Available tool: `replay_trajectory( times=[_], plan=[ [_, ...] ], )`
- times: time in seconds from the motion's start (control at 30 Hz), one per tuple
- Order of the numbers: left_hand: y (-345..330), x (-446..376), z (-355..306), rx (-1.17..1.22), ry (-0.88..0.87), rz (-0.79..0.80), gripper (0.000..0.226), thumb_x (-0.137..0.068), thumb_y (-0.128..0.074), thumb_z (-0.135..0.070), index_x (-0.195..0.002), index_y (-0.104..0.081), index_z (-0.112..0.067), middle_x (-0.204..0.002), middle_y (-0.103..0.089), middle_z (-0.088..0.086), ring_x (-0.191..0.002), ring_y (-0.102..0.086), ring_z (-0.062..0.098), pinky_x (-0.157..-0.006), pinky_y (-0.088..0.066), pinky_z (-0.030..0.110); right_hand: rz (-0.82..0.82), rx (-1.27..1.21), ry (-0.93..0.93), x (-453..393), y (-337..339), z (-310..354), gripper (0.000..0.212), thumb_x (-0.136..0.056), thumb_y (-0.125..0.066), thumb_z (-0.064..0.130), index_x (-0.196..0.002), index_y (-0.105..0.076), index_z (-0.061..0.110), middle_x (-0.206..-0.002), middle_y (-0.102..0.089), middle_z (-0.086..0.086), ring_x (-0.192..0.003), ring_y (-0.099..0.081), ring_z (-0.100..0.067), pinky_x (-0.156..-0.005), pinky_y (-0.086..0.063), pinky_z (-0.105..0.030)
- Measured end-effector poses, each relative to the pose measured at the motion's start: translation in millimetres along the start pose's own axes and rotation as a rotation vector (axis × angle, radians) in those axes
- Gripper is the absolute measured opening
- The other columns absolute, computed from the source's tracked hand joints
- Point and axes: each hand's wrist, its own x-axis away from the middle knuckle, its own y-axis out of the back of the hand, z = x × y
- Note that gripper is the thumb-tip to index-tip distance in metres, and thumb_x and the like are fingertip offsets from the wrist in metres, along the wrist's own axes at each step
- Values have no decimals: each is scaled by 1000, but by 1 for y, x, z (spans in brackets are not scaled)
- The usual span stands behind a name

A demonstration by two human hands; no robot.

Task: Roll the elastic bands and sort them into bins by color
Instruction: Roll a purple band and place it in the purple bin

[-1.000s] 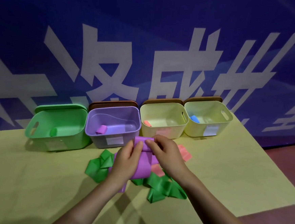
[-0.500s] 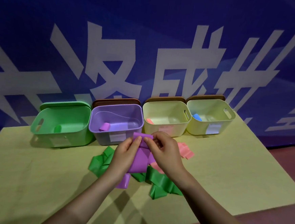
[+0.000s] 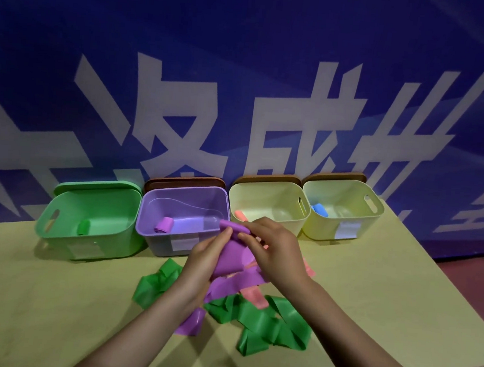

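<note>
Purple band [image 3: 230, 257] pinched by both hands' fingers [image 3: 241, 237]; purple bin [image 3: 156, 226] holds one purple roll [image 3: 164, 225].

Left hand [image 3: 203, 255] and right hand [image 3: 273, 249] raised together; fingers pinching.

left hand [image 3: 200, 262] covers part of purple band [image 3: 230, 259], pink band [image 3: 252, 295] mostly under right hand [image 3: 277, 252] and purple strip, bin labels [image 3: 184, 243] unreadable, both forearms cut by bottom edge, desk [image 3: 23, 296] cut at left
</note>
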Motion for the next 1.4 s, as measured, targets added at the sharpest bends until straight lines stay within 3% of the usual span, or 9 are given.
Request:
replay_trajectory(
  times=[0.13,0.37,0.57,0.7,0.77,0.87,1.1,1.3,1.4],
  plan=[
    [-6,-5,-4,89,-10,28,22,-95,-52,-24,-95,-71,-13,-82,-71,9,-67,-68,13,-56,-52,24,78,104,46,-10,6,-11,37,-90,-51,39,-110,-72,17,-91,-66,1,-82,-61,-17,-68,-48,-29],
    [-7,4,5,86,8,-1,28,-90,-58,-31,-104,-69,-9,-86,-72,11,-75,-68,20,-62,-51,29,158,119,131,0,9,-13,36,-90,-51,39,-110,-72,18,-95,-67,0,-86,-58,-15,-71,-47,-28],
    [2,9,11,-71,-45,16,21,-98,-48,-23,-94,-66,-12,-50,-53,-10,-44,-44,4,-44,-35,15,238,-161,-80,15,9,-5,42,-94,-43,42,-123,-64,19,-108,-60,5,-101,-58,-8,-84,-48,-25],
    [7,11,15,-106,-69,85,18,-98,-48,-17,-100,-65,-10,-53,-52,-9,-47,-41,5,-45,-35,14,175,-472,-482,19,4,10,35,-96,-53,31,-126,-59,15,-110,-64,2,-86,-61,-1,-72,-51,-19],
    [8,14,14,-117,-83,130,17,-97,-48,-14,-100,-64,-12,-60,-59,-5,-50,-47,6,-48,-39,15,208,-601,-578,18,2,15,21,-97,-53,19,-113,-66,12,-90,-67,1,-70,-59,-3,-64,-50,-19],
    [13,12,12,-220,-94,133,16,-97,-48,-12,-97,-65,-14,-63,-65,-2,-54,-55,10,-54,-46,18,178,-648,-571,20,-2,16,14,-94,-57,13,-93,-71,16,-68,-66,8,-61,-56,-4,-60,-46,-19],
    [35,-7,1,-426,-203,134,17,-95,-54,-17,-98,-69,-23,-88,-75,0,-86,-71,19,-81,-56,35,136,-714,-577,11,-20,15,16,-87,-64,3,-85,-71,17,-58,-63,13,-55,-51,0,-56,-40,-15],
    [40,-27,-13,-401,-284,88,13,-95,-57,-18,-97,-70,-21,-93,-74,6,-90,-70,21,-84,-54,36,31,-645,-409,-12,-35,17,7,-76,-65,18,-70,-69,19,-56,-49,12,-57,-43,-1,-57,-35,-17],
    [41,-32,-22,-305,-251,103,18,-94,-54,-10,-96,-70,-17,-93,-74,7,-88,-69,19,-81,-54,31,-9,-552,-308,-25,-36,14,19,-77,-66,18,-69,-69,36,-61,-49,16,-60,-43,-1,-59,-32,-15]
  ],
)
